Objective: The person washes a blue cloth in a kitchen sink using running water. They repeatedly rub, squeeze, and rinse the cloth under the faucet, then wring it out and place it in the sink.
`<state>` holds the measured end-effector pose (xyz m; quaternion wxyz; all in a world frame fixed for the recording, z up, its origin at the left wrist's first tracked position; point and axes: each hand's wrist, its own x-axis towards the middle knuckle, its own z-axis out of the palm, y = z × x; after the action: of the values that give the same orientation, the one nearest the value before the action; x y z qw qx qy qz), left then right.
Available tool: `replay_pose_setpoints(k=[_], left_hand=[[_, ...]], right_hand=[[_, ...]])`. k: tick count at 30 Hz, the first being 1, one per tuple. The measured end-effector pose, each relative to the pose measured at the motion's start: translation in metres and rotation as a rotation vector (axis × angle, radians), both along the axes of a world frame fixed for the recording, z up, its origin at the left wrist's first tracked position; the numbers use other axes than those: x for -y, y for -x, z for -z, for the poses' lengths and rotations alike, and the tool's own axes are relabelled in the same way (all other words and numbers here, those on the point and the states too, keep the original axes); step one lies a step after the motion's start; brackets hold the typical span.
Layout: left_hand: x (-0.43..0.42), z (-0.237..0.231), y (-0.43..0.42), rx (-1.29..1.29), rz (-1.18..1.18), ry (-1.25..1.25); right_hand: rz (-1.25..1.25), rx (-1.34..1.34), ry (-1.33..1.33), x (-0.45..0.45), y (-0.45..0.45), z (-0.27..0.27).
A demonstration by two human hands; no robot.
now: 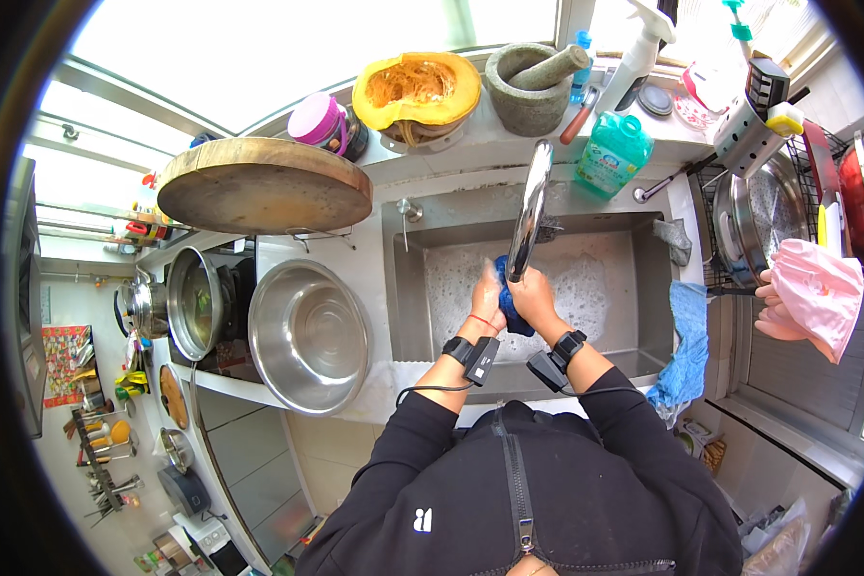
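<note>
Over the stainless-steel sink [654,288], both hands grip a bunched dark blue cloth [520,325]. My left hand [487,297] holds it from the left, with a few fingers blurred. From the right, my right hand [535,299] closes around the same cloth, and its fingers are partly hidden. The chrome faucet [530,209] arches over them, its spout end just above the right hand. Soapy water [582,288] with white suds covers the sink bottom below the cloth.
A large steel basin [309,338] stands left of the sink. Behind it leans a round wooden chopping board [266,187]. A green detergent bottle [613,155], stone mortar [525,108] and cut pumpkin [416,93] line the back ledge. A light blue cloth [680,338] drapes over the right counter edge.
</note>
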<state>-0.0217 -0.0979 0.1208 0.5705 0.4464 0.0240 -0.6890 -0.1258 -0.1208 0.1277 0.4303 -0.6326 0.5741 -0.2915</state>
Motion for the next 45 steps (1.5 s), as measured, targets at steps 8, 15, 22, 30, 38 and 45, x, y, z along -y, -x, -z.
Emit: replay_pose_setpoints(k=[8, 15, 22, 30, 38, 45], left_hand=[[0.008, -0.01, -0.023, 0.306, 0.096, 0.042], [-0.004, -0.029, -0.02, 0.382, 0.242, 0.166], [-0.003, -0.034, -0.018, 0.173, 0.328, -0.118], [0.012, -0.04, -0.031, -0.138, 0.184, 0.139], [0.009, -0.039, -0.015, -0.055, 0.007, 0.216], [0.003, -0.038, -0.013, 0.123, 0.034, 0.258]], right_hand=[[0.086, 0.652, -0.543, -0.007, -0.008, 0.022], [0.113, 0.755, -0.644, 0.012, 0.003, 0.009], [-0.026, 0.503, -0.337, 0.015, -0.009, -0.004], [0.022, 0.56, -0.049, -0.001, -0.028, -0.037], [0.085, 0.346, -0.045, -0.004, -0.027, -0.062], [0.134, 0.129, 0.044, 0.011, -0.021, -0.03]])
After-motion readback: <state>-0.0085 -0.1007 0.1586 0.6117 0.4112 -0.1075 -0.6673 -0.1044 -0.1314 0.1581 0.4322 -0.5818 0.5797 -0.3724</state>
